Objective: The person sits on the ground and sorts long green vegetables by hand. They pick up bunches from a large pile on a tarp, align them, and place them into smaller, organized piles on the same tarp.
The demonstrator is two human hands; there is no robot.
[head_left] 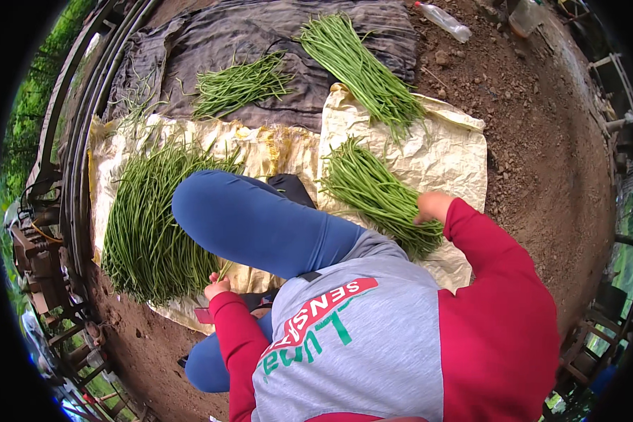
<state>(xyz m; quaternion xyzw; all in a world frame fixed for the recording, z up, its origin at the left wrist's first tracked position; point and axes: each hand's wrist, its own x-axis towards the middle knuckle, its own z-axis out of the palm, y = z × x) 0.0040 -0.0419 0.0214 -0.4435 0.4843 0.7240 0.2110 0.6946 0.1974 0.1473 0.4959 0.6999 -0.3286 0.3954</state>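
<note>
My left hand [218,287] is closed at the lower right edge of a big heap of green long beans [155,225], with a few bean ends [224,269] sticking up from its fingers. On the other side of my bent knee, my right hand [434,206] curls its fingers over the right end of a smaller bunch of long beans [373,186]. Part of those fingers is hidden against the beans. Beyond that bunch lies another long bundle of beans [352,63], aligned lengthwise. A small loose pile of beans [243,84] rests on the dark cloth.
Pale woven sacks [464,165] lie beneath the beans, and a dark cloth [274,28] is spread behind them. Brown soil [541,155] borders the right side. A clear plastic bottle [444,21] lies at the far right. My blue-clad knee [211,204] rises between the bean piles.
</note>
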